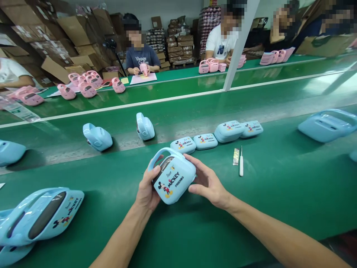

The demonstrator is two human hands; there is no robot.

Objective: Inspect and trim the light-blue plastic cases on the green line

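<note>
A light blue case (177, 180) with a carrying handle, a dark window and a printed cartoon mouse is held above the green table. My left hand (149, 188) grips its left side, thumb on the front beside the window. At the right side, my right hand (210, 184) has its fingers and thumb bent around the case's edge. Just beyond stand printed blue panels: one (183, 145) behind the handle, another (205, 141) beside it, and a stacked one (229, 131) farther right. A white-handled tool (241, 165) lies right of my hands, next to a small packet (235, 156).
Blue cases lie at the left front (52, 216), on the belt (97, 137) (145, 126) and at the right (326, 126). Across the belt, people sit by pink cases (87, 89). A white post (240, 48) rises beyond the belt.
</note>
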